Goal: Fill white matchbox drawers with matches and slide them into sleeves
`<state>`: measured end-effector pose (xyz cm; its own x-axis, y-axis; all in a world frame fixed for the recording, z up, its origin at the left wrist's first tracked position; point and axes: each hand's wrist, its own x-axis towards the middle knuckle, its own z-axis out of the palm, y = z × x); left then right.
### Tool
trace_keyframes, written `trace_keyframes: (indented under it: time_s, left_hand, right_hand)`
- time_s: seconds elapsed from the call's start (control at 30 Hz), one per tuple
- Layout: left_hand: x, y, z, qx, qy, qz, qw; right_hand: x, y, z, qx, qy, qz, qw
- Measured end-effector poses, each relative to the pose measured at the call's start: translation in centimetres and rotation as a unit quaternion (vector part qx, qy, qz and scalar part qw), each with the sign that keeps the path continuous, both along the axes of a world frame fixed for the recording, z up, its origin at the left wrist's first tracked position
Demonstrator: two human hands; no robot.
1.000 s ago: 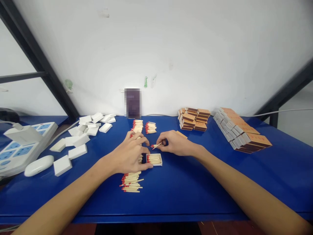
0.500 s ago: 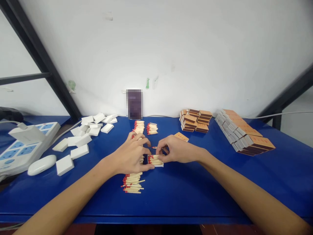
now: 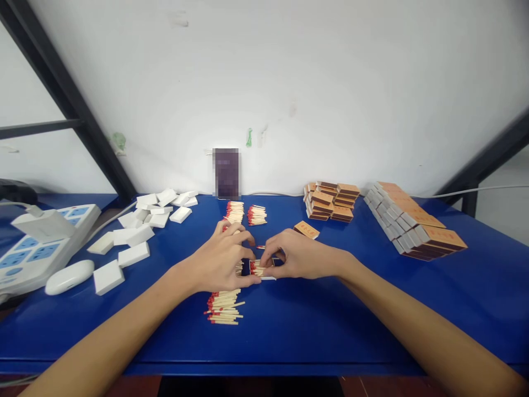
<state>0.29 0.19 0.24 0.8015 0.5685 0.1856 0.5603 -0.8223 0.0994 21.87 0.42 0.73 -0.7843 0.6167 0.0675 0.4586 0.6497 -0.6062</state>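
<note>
A small white matchbox tray [image 3: 270, 278] lies in front of me, filled with red-headed matches [image 3: 255, 269]. My left hand [image 3: 225, 258] steadies its left end between thumb and forefinger, the other fingers curled above. Over the tray's right part, my right hand [image 3: 295, 255] has thumb and forefinger down on the matches; its fingertips partly hide them. A loose match [image 3: 260, 247] lies just behind the tray. Loose matches [image 3: 224, 307] are heaped in front of my left hand, and more are partly covered beneath it. Two further match piles [image 3: 235, 212] [image 3: 257, 215] lie behind.
White trays [image 3: 138, 236] are scattered at left, near a white rounded case [image 3: 69, 277] and a power strip [image 3: 45, 251]. A single orange matchbox sleeve [image 3: 306, 230] lies behind my right hand. Stacked orange matchboxes [image 3: 330, 201] and a larger stack [image 3: 417, 220] stand at right.
My right thumb and forefinger have shifted slightly left over the matches in the tray. My left hand keeps its place at the tray's end.
</note>
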Motion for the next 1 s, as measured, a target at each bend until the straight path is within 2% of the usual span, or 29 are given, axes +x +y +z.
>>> trace_keyframes:
  time_s: [0.4, 0.73, 1.0]
  left_hand:
    - [0.02, 0.06, -0.18, 0.006, 0.002, 0.004, 1.000]
    - [-0.10, -0.01, -0.12, 0.010, 0.009, 0.004, 1.000]
    - [-0.06, 0.01, -0.13, 0.008, 0.009, 0.002, 1.000]
  right_hand:
    - [0.24, 0.21, -0.36, -0.026, -0.004, -0.005, 1.000]
    - [0.43, -0.03, 0.05, -0.038, -0.020, -0.016, 0.999]
    - [0.31, 0.17, -0.30, -0.005, -0.028, -0.030, 0.999]
